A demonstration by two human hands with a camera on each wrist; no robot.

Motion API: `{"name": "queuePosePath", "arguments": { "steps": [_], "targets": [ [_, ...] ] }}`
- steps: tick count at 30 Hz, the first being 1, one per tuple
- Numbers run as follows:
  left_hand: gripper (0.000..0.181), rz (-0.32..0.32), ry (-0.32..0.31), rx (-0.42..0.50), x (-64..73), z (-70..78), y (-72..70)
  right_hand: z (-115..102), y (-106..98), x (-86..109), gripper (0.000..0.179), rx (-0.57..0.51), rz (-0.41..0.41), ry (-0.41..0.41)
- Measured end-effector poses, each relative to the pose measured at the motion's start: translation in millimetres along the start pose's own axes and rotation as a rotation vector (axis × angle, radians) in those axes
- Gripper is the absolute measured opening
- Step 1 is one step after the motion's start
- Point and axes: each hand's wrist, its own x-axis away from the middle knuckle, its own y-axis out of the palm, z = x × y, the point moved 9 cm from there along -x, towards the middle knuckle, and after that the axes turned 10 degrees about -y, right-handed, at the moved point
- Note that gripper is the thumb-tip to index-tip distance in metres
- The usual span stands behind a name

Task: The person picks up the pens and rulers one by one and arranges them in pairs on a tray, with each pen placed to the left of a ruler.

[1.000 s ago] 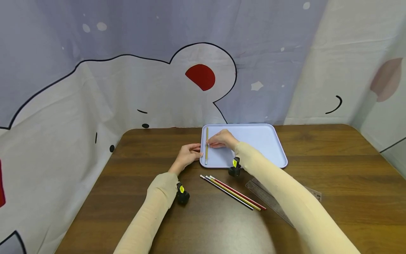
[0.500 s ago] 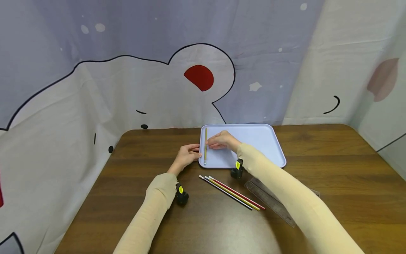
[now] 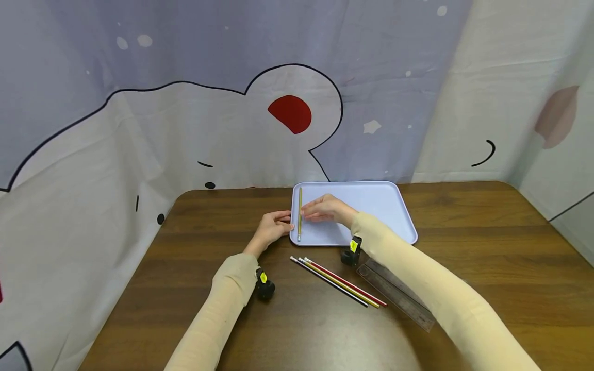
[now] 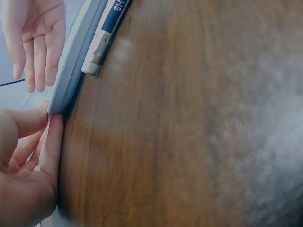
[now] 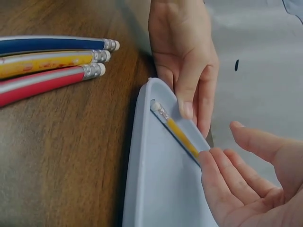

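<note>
Just beyond straight-fingered right hand, yellow pencil; left hand in pinch on tray

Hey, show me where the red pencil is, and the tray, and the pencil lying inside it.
Red pencil [image 5: 45,85]: right wrist view, mid-barrel.
Tray [image 3: 371,200]: head view, bare floor.
Yellow pencil [image 5: 180,134]: right wrist view, on its barrel.

A long cream left sleeve and matching right sleeve are worn, softly creased. A black left wrist camera and right wrist camera are worn too, each marked with a yellow patch.
</note>
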Motion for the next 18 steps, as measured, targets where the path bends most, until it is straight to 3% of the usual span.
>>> {"name": "queuePosePath", "arguments": {
  "steps": [7, 18],
  "targets": [
    [0.049, 0.008, 0.0, 0.017, -4.5, -3.2, 1.1, -5.9, -0.1, 9.1, 0.039, 0.008, 0.006, -0.036],
    [0.048, 0.036, -0.004, -0.007, -4.0, -2.4, 1.2, -9.7, -6.9, 22.3, 0.038, 0.203, 0.0, -0.067]
  ]
}}
